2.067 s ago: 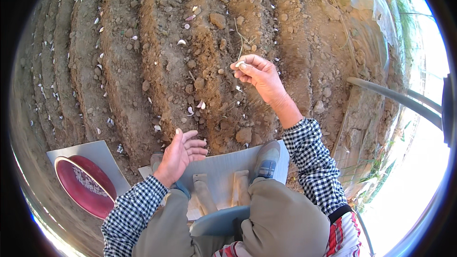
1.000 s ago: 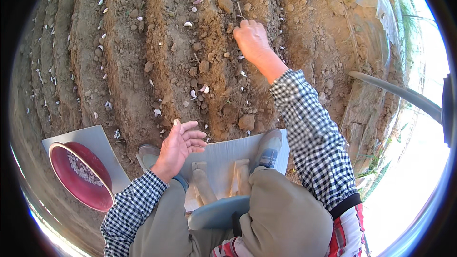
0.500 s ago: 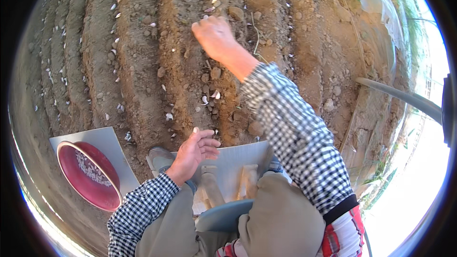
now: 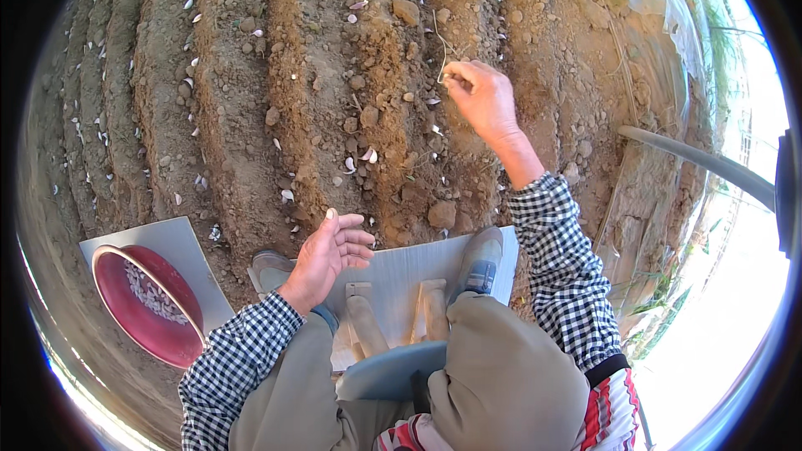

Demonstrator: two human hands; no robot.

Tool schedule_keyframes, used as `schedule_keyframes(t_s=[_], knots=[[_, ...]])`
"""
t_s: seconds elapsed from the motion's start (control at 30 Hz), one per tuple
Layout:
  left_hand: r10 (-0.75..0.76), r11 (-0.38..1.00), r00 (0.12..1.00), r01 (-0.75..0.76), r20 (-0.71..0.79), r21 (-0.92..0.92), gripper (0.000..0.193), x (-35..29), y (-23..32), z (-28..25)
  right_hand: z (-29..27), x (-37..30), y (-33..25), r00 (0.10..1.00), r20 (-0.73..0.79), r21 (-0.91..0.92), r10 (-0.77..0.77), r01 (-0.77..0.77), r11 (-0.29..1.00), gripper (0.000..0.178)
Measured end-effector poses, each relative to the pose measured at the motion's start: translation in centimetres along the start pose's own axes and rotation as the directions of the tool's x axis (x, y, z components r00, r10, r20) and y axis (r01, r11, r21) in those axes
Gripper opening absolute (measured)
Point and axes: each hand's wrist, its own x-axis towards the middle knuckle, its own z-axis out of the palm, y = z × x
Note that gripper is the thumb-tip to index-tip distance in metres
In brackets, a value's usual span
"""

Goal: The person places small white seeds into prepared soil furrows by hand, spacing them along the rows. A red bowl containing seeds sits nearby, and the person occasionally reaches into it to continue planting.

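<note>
My right hand [image 4: 483, 102] is over the furrowed soil right of the middle, thumb and fingertips pinched together. Whatever is between them is too small to make out. A thin pale stem [image 4: 442, 48] lies by those fingertips. My left hand [image 4: 324, 257] hovers above the near end of the furrows, its thumb up and its fingers loosely apart. No object shows in it, though part of the palm is hidden. Whitish garlic cloves [image 4: 369, 155] lie scattered along the furrows, with another clove [image 4: 287, 195] just beyond the left hand.
At the left, a red bowl [image 4: 150, 342] of cloves stands tilted on a grey board [image 4: 203, 260]. My shoes [image 4: 482, 257] rest on a metal sheet [image 4: 393, 271] with wooden pieces [image 4: 365, 324]. Stones [image 4: 442, 215] dot the soil. A grey hose [image 4: 697, 161] and plastic film [image 4: 664, 0] edge the right.
My right hand has moved right and slightly nearer, from one furrow to another. My left hand stays almost in place. The whole view has shifted slightly.
</note>
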Motion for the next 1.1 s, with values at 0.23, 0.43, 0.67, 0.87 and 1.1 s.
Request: schedule_keyframes(t_s=[0.23, 0.43, 0.67, 0.87, 1.1], knots=[[-0.011, 0.999, 1.000, 0.011, -0.001, 0.031, 0.067, -0.2, -0.9, 0.4, 3.5, 0.1, -0.2, 0.982, 0.060, -0.457, -0.181, 0.189, 0.869, 0.012], [0.090, 0.951, 0.983, -0.037, -0.161, 0.306, 0.031, 0.4, -0.2, 0.2, 2.8, -1.9, -3.7, 0.913, 0.127, -0.349, -0.389, 0.408, 0.844, 0.006], [0.677, -0.399, 0.566, -0.255, 0.470, 0.881, 0.020, 5.8, 4.6, 1.0, 6.6, -5.5, -7.8, 0.773, 0.292, -0.205, -0.563, 0.625, 0.753, 0.005], [0.481, -0.646, 0.633, -0.211, 0.606, 0.734, 0.016, 9.2, 6.0, 0.0, 4.8, -5.4, -7.6, 0.786, 0.322, -0.200, -0.528, 0.602, 0.773, 0.002], [0.520, -0.600, 0.576, -0.280, 0.631, 0.750, 0.013, 9.5, 6.7, -1.4, 3.7, -10.1, -10.3, 0.753, 0.484, -0.172, -0.445, 0.581, 0.796, 0.006]])
